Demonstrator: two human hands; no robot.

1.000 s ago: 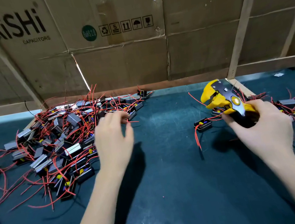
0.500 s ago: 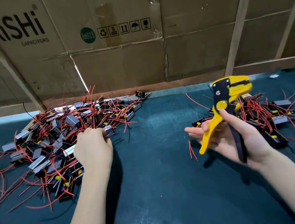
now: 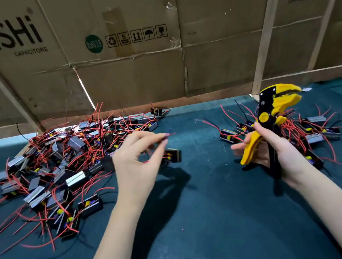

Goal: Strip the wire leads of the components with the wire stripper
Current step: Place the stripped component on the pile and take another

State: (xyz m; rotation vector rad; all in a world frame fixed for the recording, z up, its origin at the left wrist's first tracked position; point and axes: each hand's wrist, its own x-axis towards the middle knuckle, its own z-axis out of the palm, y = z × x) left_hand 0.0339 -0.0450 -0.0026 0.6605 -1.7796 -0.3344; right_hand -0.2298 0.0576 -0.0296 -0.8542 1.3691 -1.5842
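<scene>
Up comes the left hand [image 3: 134,158] off the big left pile [image 3: 59,170], pinching a red lead [image 3: 167,136] with its component [image 3: 172,155] dangling above the mat [image 3: 204,225] — right hand [image 3: 275,148] grips the wire stripper [image 3: 272,117] upright, jaws parted, smaller pile [image 3: 315,130] just behind.

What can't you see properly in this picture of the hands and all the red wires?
- Head view: the component hanging under the left hand is blurred and partly behind the fingers.
- The wire tip it pinches is too blurred to tell if bare.
- The right hand hides part of the wire stripper handles.
- The big pile is cut off at the left edge.
</scene>
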